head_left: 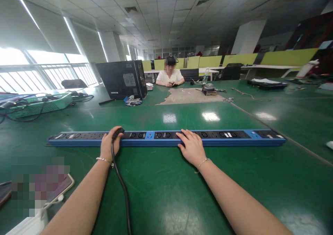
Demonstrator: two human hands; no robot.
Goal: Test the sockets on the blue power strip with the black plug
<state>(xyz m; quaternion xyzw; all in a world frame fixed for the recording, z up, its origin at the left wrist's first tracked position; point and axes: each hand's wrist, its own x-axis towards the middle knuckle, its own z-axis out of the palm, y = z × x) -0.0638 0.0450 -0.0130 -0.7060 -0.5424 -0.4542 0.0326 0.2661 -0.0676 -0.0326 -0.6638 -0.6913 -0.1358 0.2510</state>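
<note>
A long blue and black power strip (161, 142) lies across the green table, its sockets facing up. My left hand (110, 145) is closed round a black plug (118, 132) over the left part of the strip. From that plug a thick black cable (122, 183) runs down toward the near edge of the view. Whether the plug sits in a socket is hidden by my fingers. My right hand (191, 146) rests on the strip right of its middle, fingers spread and holding nothing.
Behind the strip stand a black computer case (122, 79), gloves (133, 101) and a green basket (44, 106) of cables. A person (170, 76) sits across the table (145, 119). Cardboard (186, 95) bears a round device (208, 88). A phone-like object (61, 190) lies near left.
</note>
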